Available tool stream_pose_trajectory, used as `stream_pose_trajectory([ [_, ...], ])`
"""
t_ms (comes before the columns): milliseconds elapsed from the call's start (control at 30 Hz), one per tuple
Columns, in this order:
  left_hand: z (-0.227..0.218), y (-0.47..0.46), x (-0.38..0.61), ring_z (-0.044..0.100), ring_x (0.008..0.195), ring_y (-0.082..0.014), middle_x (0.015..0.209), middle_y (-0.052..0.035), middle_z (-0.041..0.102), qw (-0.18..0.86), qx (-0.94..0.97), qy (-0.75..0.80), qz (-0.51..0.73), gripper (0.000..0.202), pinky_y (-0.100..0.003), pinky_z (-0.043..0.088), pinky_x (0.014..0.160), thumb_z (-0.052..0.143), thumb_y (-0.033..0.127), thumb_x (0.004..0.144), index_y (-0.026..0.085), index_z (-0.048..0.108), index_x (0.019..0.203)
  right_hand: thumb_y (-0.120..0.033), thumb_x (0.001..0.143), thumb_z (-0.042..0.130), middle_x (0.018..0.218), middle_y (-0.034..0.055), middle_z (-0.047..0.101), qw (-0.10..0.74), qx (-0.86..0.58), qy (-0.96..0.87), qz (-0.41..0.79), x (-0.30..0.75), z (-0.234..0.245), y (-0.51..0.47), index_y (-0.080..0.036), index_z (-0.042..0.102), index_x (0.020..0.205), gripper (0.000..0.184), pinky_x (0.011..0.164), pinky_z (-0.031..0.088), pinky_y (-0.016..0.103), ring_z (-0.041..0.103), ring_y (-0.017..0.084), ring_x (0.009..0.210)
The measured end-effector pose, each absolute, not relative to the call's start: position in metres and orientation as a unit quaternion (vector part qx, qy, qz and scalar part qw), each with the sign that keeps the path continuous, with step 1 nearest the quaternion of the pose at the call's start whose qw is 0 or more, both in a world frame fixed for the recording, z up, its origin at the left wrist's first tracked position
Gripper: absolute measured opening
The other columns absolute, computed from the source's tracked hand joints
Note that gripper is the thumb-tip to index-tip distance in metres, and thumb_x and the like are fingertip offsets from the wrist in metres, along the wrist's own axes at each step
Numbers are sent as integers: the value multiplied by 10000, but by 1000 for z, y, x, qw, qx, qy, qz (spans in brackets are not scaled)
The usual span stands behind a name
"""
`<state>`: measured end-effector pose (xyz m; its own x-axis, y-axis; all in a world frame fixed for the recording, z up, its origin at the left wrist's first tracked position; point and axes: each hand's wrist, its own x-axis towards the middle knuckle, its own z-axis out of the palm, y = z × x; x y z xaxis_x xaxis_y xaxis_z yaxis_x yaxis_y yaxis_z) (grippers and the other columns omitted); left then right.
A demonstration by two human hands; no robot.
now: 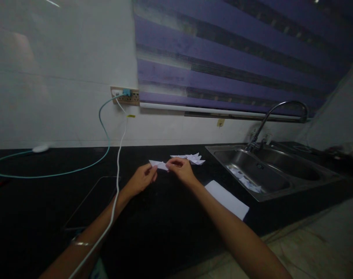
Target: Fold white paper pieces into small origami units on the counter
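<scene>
A small folded piece of white paper (160, 164) with pointed ends is held between my two hands above the black counter (165, 217). My left hand (143, 177) pinches its left part between thumb and fingers. The right end is pinched by my right hand (180, 169). Just behind my right hand lies a group of folded white paper pieces (196, 158) with sharp points. A stack of flat white paper (227, 199) rests to the right, partly covered by my right forearm.
A steel double sink (263, 174) with a curved faucet (262, 126) is set in the counter at right, its reflection showing papers. A white cable (118, 166) hangs across my left forearm from the wall socket strip (134, 97). A teal cable (77, 170) loops at left.
</scene>
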<state>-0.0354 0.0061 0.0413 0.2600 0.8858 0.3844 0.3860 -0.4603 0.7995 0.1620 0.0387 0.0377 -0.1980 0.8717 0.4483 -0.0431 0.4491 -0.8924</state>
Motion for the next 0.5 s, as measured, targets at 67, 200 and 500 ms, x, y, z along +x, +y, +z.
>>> stream_pose_trajectory([
  [67,40,7,-36,473,497,-117,555,6,532,282,751,428,417,512,-251,364,518,385,537,961,176,549,636,-327,745,739,717,8,670,535,-315,-662,420,162,39,37,-173,697,768,161,646,488,281,614,137,629],
  [200,35,12,-39,516,530,-125,596,-10,575,341,740,412,407,517,-248,363,523,401,573,944,169,577,674,-304,775,714,817,20,693,526,-312,-692,382,165,42,35,-189,709,850,137,728,500,299,637,153,747],
  [500,43,9,-35,491,468,-132,511,9,536,419,714,421,370,518,-246,334,486,417,621,891,183,536,642,-237,840,653,883,36,680,441,-297,-809,251,172,46,31,-198,722,881,90,785,487,317,620,162,842],
])
